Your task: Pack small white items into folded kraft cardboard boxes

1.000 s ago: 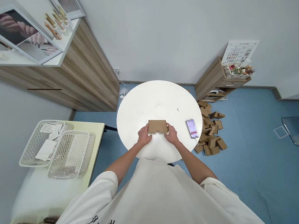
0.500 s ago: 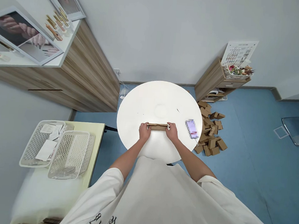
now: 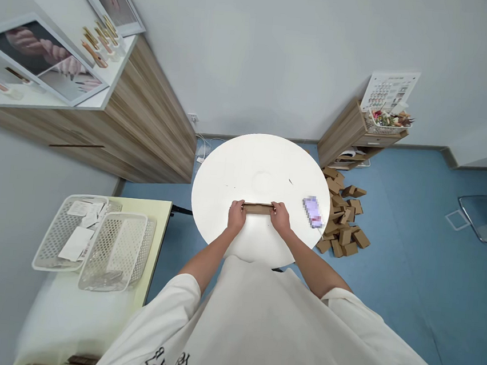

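Head view: gripping a box [image 3: 258,209] by both ends, with the left hand [image 3: 237,215] closed on its left end and the right hand [image 3: 281,217] closed on its right. Held level between the two hands, with a narrow brown side turned toward the white shirt [image 3: 281,324] and a thin dark line along the top edge. Set over the middle of a round white bench [image 3: 264,156]; cannot tell whether resting on it or just above it. Beyond the right hand, seen small on the bench top: a dark mark [image 3: 290,181]. Off to the right of the right hand, near the bench rim: a purple item [image 3: 312,212], too pixelated to name. Farther right, past the rim and down on the blue floor [image 3: 413,210]: a heap of brown boxes [image 3: 345,234]. Ahead and to the right of the hands, against the wall: a small cabinet [image 3: 343,126], topped with flowers [image 3: 389,119] and a chart [image 3: 390,89]. Well left of the left hand: a side bench [image 3: 160,215], bearing two overlapping white baskets [image 3: 145,242], with papers [image 3: 77,241] in the outer one. Ahead and left of the hands: a tall cabinet [image 3: 155,111], topped with framed pictures [image 3: 44,54].
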A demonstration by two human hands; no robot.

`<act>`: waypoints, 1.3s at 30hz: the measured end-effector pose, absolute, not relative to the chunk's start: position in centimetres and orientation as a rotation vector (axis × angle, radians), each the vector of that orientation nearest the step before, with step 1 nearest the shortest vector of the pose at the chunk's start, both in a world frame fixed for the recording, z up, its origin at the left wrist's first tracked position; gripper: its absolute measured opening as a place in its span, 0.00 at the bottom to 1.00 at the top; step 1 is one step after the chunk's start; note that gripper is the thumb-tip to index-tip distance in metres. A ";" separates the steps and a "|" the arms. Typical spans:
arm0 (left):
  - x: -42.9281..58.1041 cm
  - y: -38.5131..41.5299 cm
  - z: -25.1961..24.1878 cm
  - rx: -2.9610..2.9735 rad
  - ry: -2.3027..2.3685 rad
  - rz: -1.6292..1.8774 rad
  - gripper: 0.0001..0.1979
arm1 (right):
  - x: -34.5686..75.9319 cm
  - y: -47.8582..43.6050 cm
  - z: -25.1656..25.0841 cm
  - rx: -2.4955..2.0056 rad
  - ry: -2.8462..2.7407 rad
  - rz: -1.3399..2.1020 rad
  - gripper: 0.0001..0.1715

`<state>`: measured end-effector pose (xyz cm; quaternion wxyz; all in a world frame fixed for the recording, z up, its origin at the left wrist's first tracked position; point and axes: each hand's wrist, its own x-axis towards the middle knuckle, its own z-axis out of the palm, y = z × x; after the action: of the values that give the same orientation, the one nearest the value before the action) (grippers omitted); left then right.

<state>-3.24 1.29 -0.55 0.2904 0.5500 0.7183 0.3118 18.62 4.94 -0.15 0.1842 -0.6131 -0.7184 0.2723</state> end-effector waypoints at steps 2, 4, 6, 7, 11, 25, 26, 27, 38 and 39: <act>-3.5 0.9 -0.4 1.532 1.883 0.827 0.21 | 18.9 4.9 -0.1 -1.694 -2.066 0.777 0.24; -3.7 0.3 -0.4 1.627 1.854 0.782 0.22 | 19.2 4.5 -0.2 -1.673 -2.136 0.765 0.27; -4.0 -0.7 -0.4 1.742 1.835 0.683 0.25 | 19.6 3.9 -0.4 -1.666 -2.235 0.740 0.30; -4.1 -1.2 -0.5 1.795 1.827 0.619 0.28 | 19.8 3.5 -0.5 -1.663 -2.286 0.733 0.33; -4.4 -3.1 -0.8 1.881 1.770 0.434 0.42 | 20.4 2.2 -0.9 -1.650 -2.391 0.790 0.44; -4.4 -2.8 -0.6 1.269 1.631 0.766 0.48 | 18.9 0.5 0.5 -1.781 -1.798 1.134 0.37; -4.6 -3.7 -1.0 1.273 1.614 0.763 0.48 | 19.0 -0.3 0.2 -1.785 -1.796 1.138 0.37; -4.8 -4.6 -1.4 1.270 1.599 0.754 0.48 | 19.1 -1.1 -0.3 -1.794 -1.791 1.149 0.36; -5.6 -6.5 -3.3 1.119 1.571 0.652 0.37 | 17.8 -5.5 -2.0 -1.933 -1.559 1.275 0.32; -5.4 -6.4 -2.8 1.137 1.542 0.677 0.35 | 17.6 -5.5 -1.8 -1.906 -1.545 1.294 0.32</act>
<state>-5.44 -6.43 -2.79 0.5270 0.4756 0.6449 0.2832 17.56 -5.54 -1.77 0.1829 -0.6755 -0.5476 0.4587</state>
